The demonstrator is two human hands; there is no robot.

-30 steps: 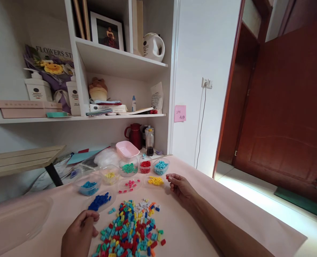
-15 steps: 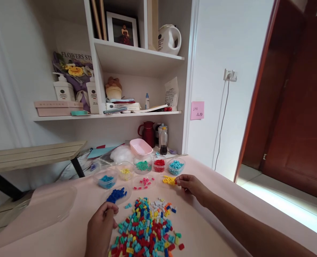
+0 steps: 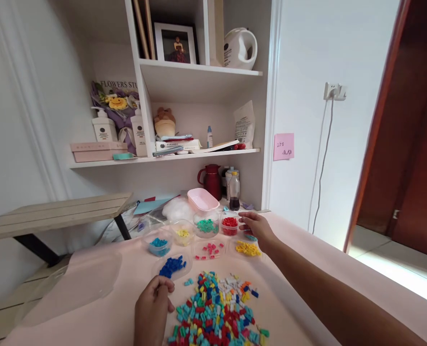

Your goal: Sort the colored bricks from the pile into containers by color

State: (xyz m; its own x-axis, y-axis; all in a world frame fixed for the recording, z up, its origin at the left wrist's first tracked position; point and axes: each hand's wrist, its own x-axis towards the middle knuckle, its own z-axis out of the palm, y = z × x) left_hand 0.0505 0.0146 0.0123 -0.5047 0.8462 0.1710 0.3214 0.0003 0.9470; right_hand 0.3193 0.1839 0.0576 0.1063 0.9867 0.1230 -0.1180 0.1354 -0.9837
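A heap of small mixed-colour building bricks (image 3: 213, 310) lies before me on the pink tabletop. My left hand (image 3: 153, 305) is at the heap's left side, below the dish of dark blue bricks (image 3: 173, 265). Its fingers are curled, and whatever they may hold is hidden. My right hand (image 3: 258, 229) reaches to the right edge of the tub of red bricks (image 3: 229, 226), its fingers stretched and slightly apart, with no brick visible in them. It covers most of a tub of light blue bricks (image 3: 251, 237). Yellow bricks (image 3: 248, 248) lie in a dish just below it.
Tubs of green (image 3: 206, 225), pale yellow (image 3: 183, 234) and blue bricks (image 3: 159, 245) and a dish of pink bricks (image 3: 209, 250) stand nearby. Behind are a pink basin (image 3: 203, 199), a bottle (image 3: 234, 192) and a red jug (image 3: 212, 181). A clear lid (image 3: 72, 286) lies left.
My right hand has moved from the yellow bricks up and back to the red tub, its fingers parting. My left hand stays curled beside the heap. The view has swung slightly left.
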